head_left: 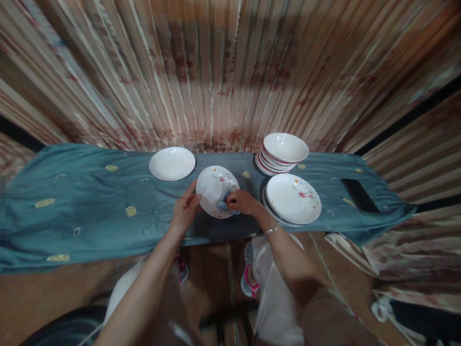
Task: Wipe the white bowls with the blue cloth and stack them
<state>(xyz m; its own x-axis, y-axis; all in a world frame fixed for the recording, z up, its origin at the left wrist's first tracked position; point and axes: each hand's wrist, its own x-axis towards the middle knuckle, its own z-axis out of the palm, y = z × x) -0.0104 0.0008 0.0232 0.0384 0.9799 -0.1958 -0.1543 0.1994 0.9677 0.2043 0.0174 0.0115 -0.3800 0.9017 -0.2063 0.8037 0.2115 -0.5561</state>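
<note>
A white plate with a floral print (212, 190) is tilted up over the middle of the table, its face toward me. My left hand (187, 204) grips its left rim, thumb on the front and fingers behind. My right hand (242, 202) is closed on a bluish cloth (224, 203) pressed against the lower right of the plate's face. Close by on the right is a stack of similar flowered plates (291, 199). Up and to the left of the held plate, a plain white plate (172, 164) lies flat by itself.
Behind the flowered stack stand several nested white bowls with red rims (285, 148). A black phone (359, 195) lies at the right end of the table. A teal patterned cloth (93, 206) covers the narrow table. Pleated curtains (216, 72) hang right behind it.
</note>
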